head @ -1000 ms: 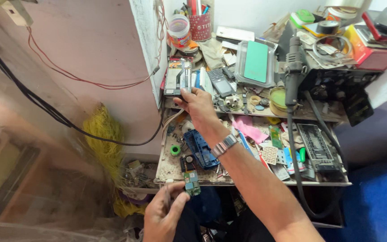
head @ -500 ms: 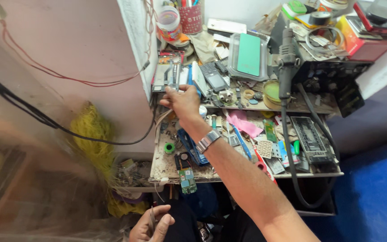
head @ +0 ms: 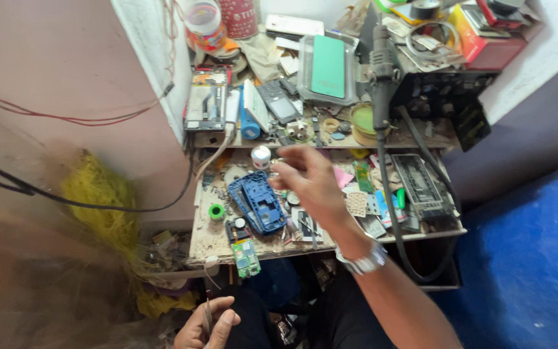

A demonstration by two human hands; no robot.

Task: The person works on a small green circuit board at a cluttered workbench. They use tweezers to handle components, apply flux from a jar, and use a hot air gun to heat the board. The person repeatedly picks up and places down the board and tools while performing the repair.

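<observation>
My right hand (head: 310, 182) hovers over the cluttered work bench (head: 214, 239), fingers pinched on a small item near a little white-capped jar (head: 261, 156); I cannot make out what the item is. Just left of the hand lies a blue phone frame (head: 258, 201). A small green circuit board (head: 247, 257) hangs over the bench's front edge. My left hand (head: 206, 324) is low at the frame's bottom, below the bench, curled around a thin metal tool (head: 207, 315). A metal watch (head: 364, 261) is on my right wrist.
An upper shelf holds a green phone in a clear tray (head: 328, 68), a keypad phone (head: 279, 101), a blue cylinder (head: 248, 123) and cups (head: 203, 24). A grey hot-air handle (head: 381, 71) with a hose hangs in front. Yellow wire tangle (head: 98, 200) lies left; blue floor (head: 524, 271) right.
My right hand has pulled back from the upper shelf to above the lower bench. My left hand has dropped lower and now grips the thin tool.
</observation>
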